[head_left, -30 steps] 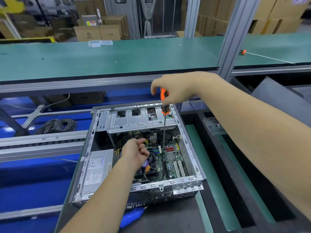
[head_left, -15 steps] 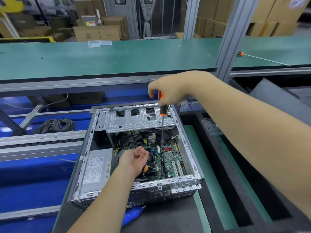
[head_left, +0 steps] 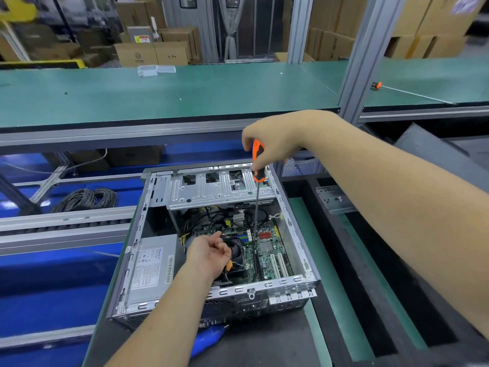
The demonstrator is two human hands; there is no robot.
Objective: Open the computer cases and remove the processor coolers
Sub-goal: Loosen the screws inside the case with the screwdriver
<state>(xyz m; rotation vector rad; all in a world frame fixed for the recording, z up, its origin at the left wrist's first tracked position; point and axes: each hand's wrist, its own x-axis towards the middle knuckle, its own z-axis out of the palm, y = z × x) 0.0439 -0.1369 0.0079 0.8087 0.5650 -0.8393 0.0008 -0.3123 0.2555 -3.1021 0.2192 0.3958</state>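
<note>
An open computer case (head_left: 296,245) lies on its side in front of me, motherboard (head_left: 270,247) exposed. My right hand (head_left: 272,139) grips the orange-and-black handle of a long screwdriver (head_left: 257,165), held upright, with the shaft reaching down to the board beside the black processor cooler (head_left: 238,260). My left hand (head_left: 209,255) rests over the cooler's left side, palm turned up and fingers loosely bent, covering much of it. I cannot see the screwdriver tip.
A grey power supply (head_left: 150,268) fills the case's left side, and a metal drive cage (head_left: 219,189) spans its far end. A green shelf (head_left: 158,94) runs above. A coil of cable (head_left: 84,198) lies at the left. Another screwdriver (head_left: 377,85) lies on the right shelf.
My left hand has turned from a loose fist to palm up on the cooler. My right hand and the screwdriver shifted slightly left and down.
</note>
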